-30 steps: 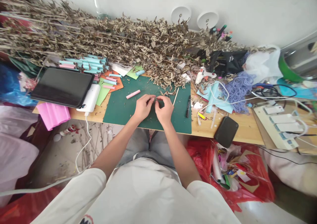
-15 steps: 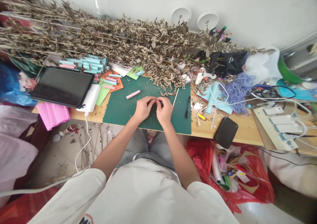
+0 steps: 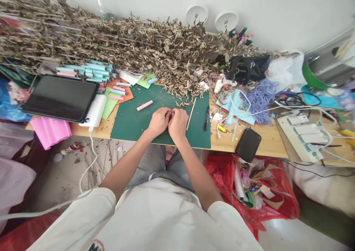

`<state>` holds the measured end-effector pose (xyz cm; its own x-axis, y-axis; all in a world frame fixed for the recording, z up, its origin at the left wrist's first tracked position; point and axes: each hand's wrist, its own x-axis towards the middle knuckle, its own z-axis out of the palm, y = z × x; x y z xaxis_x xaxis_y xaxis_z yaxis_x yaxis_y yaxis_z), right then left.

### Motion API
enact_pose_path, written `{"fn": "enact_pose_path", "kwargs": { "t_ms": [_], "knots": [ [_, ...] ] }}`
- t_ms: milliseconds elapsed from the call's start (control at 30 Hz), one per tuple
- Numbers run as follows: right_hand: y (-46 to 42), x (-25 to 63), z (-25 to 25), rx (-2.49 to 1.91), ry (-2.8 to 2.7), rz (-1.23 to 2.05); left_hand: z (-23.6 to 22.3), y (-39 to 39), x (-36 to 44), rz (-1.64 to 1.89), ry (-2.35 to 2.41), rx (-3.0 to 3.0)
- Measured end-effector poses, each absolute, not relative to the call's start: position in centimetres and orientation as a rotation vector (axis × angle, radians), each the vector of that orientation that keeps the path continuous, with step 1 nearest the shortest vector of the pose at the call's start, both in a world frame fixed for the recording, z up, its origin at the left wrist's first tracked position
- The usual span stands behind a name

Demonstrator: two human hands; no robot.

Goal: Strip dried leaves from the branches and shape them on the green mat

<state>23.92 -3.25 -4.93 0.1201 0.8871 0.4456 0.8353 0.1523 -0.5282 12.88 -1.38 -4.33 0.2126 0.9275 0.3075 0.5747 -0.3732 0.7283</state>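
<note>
Close together over the dark green, flat rectangular mat point(image 3: 130, 121) with left hand point(image 3: 158, 122) and right hand point(image 3: 178, 123), fingers curled inward and nearly meeting; too hidden to tell for sure any pinched item. Lying on the mat, just beyond the left hand: a pink, slim paper-like tube point(image 3: 144, 105). Probably light, hollow and easily dented; best taken gently around the middle, without squeezing.

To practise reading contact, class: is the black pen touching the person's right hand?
No, the black pen lies on the green mat, with the thin stick between it and the right hand.
</note>
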Motion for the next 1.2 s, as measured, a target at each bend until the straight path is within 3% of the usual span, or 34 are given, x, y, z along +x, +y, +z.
{"fn": "enact_pose_path", "kwargs": {
  "t_ms": [767,1200],
  "knots": [
    [-2.9,24.7,-5.1,-1.446,-1.68,0.189,-3.3,-1.6,12.3,1.131,1.385,1.849],
    [-3.0,24.9,-4.9,-1.574,-1.608,0.133,-3.4,-1.7,12.2,1.161,1.316,1.86]
  ]
}}
